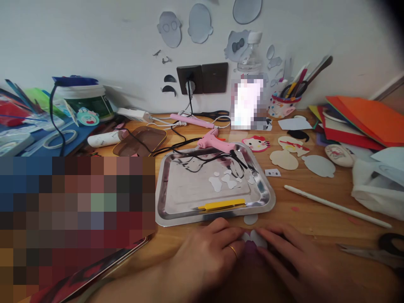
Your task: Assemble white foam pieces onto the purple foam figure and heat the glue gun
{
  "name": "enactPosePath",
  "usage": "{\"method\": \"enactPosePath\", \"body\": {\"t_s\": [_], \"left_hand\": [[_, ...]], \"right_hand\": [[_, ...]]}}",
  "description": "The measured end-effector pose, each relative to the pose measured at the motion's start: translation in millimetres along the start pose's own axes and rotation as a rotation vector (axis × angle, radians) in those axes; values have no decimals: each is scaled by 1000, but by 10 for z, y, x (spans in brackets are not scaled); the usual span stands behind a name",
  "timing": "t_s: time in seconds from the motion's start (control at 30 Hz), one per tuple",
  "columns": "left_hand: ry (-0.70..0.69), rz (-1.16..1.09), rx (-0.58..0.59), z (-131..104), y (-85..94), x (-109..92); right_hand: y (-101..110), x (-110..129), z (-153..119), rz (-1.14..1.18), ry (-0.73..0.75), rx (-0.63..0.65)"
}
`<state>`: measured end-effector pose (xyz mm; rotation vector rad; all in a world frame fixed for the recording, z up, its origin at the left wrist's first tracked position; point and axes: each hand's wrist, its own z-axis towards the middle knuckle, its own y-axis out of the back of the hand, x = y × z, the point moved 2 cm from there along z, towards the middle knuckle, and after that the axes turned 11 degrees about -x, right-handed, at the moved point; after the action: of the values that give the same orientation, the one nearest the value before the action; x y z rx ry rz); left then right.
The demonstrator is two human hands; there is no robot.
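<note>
Low in the middle, my left hand [208, 248] and my right hand [293, 261] meet over a small purple and white cut-out [251, 246]. My left fingers are bent and pressed together on its left edge; a ring circles one of them. My right thumb and fingers pinch its right side. Fingers cover parts of the cut-out, and its lower end is in shadow. Just beyond it lies a pale oval piece [251, 219]. A metal tray [176, 198] behind my hands carries a yellow craft knife [224, 204] and several white cut-outs [215, 183].
A pink glue gun [216, 142] with its cable rests at the tray's far edge. Scissors [360, 251] and a white stick [337, 206] lie right. Coloured sheets [362, 122], a pen cup [284, 105] and a bottle [251, 59] stand behind. A blurred block covers the left.
</note>
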<state>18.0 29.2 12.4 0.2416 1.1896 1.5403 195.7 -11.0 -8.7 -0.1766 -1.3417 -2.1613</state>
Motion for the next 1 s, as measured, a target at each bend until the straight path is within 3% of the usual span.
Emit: {"method": "enactPosePath", "body": {"t_s": [0.57,0.7,0.87,1.0], "left_hand": [[220,-158,25,-28,-24,73],[231,-188,-3,-26,-18,77],[281,-199,-89,-11,4,62],[278,-200,-73,7,11,41]], "right_hand": [[73,-36,71,28,-62,58],[112,-67,79,16,-70,118],[225,-56,183,-9,-64,53],[230,-43,196,19,-84,76]]}}
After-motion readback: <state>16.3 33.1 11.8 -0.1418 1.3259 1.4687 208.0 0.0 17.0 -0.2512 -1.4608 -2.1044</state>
